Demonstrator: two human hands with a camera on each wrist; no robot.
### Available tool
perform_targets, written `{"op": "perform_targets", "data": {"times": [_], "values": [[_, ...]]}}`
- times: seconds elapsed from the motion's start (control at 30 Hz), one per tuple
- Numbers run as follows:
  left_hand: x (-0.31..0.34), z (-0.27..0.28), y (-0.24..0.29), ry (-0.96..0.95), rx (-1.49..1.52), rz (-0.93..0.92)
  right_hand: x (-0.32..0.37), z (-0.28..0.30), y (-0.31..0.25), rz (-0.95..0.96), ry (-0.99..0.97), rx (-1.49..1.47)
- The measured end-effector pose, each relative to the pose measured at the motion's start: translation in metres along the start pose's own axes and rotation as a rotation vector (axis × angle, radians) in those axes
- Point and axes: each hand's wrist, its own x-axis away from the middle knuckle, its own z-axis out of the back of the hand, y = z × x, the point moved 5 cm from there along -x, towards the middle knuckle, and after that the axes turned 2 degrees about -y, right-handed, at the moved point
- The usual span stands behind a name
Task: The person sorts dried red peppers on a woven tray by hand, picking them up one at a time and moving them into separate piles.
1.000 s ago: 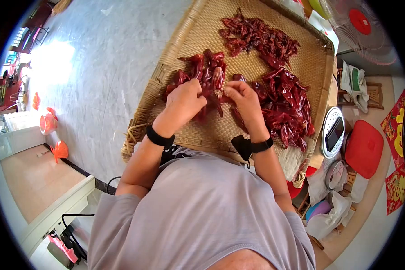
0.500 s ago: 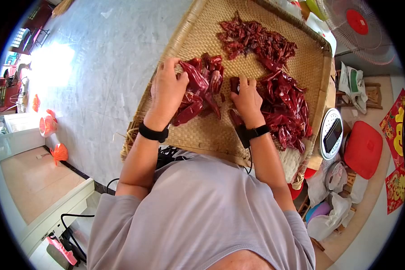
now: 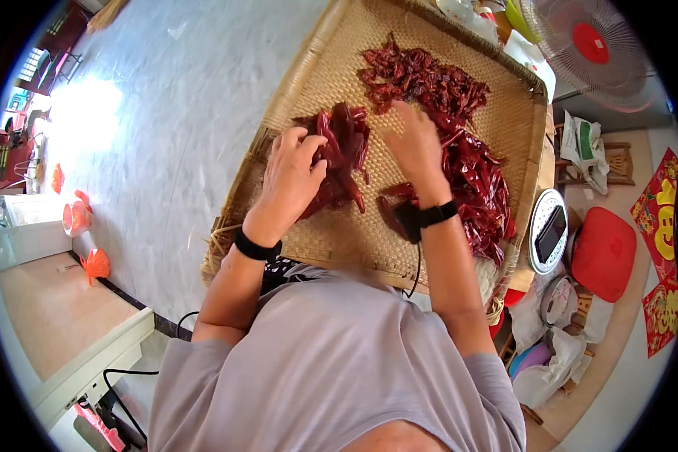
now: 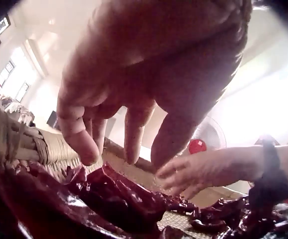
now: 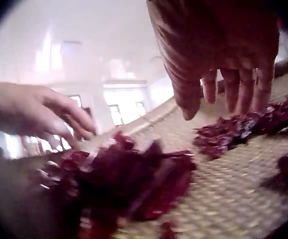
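Note:
Dried red chillies lie in three heaps on a woven tray (image 3: 361, 241). My left hand (image 3: 290, 177) is over the edge of the left heap (image 3: 343, 143), fingers spread and bent downward; in the left wrist view the left hand (image 4: 149, 74) hangs above the chillies (image 4: 119, 199) with nothing gripped. My right hand (image 3: 416, 147) reaches towards the small crinkled heap (image 3: 429, 79), left of the large glossy heap (image 3: 478, 188). The right wrist view shows the right hand (image 5: 223, 55) above the weave, its fingers pointing down, holding nothing visible.
A fan (image 3: 589, 45) stands beyond the tray's far right corner. Right of the tray are a white round plate with a phone (image 3: 552, 232) on it, a red stool (image 3: 604, 255) and plastic bags. A dark device on a cable hangs by my right wrist. Grey floor lies to the left.
My right hand has let go of the chillies and moved up towards the small far heap. The left hand has released a chilli onto the left heap and shifted slightly down.

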Motion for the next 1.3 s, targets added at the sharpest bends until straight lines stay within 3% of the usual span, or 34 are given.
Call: {"op": "perform_targets", "data": {"times": [0.03,0.1,0.17,0.3,0.43,0.53,0.67,0.8,0.83,0.93,1.07,1.17,1.3], "values": [[0.002,0.001,0.000,-0.011,0.006,0.009,-0.008,0.004,0.020,-0.198,-0.076,0.123],[0.005,0.003,0.001,-0.022,0.011,0.002,-0.016,0.003,0.064,-0.370,-0.009,0.375],[0.008,0.003,0.004,-0.028,0.010,-0.029,-0.017,-0.002,0.100,-0.432,-0.039,0.488],[0.010,0.007,0.006,0.009,0.036,-0.014,-0.020,0.000,0.115,-0.559,-0.211,0.546],[0.008,0.013,0.006,0.106,0.064,-0.002,-0.019,0.016,0.104,-0.512,-0.040,0.580],[0.007,0.015,0.009,0.129,0.094,-0.003,-0.020,0.027,0.086,-0.524,0.071,0.273],[0.004,0.006,0.013,0.056,0.173,0.048,-0.027,0.013,0.040,-0.366,-0.073,0.059],[0.002,0.000,0.018,0.036,0.156,0.014,-0.032,-0.021,0.007,-0.199,-0.090,-0.007],[0.002,-0.001,0.018,0.026,0.153,0.016,-0.032,-0.029,0.004,-0.187,-0.032,-0.193],[0.003,-0.001,0.017,0.000,0.141,0.034,-0.025,-0.042,-0.010,-0.015,0.000,-0.260],[0.007,0.001,0.014,-0.027,0.168,0.043,0.006,-0.018,-0.008,0.053,-0.046,0.077],[0.006,-0.003,0.013,-0.065,0.197,0.015,0.020,-0.005,0.028,-0.081,-0.146,0.419],[0.009,-0.014,0.024,-0.202,0.214,0.006,0.021,0.011,0.072,-0.197,-0.142,0.541]]}}
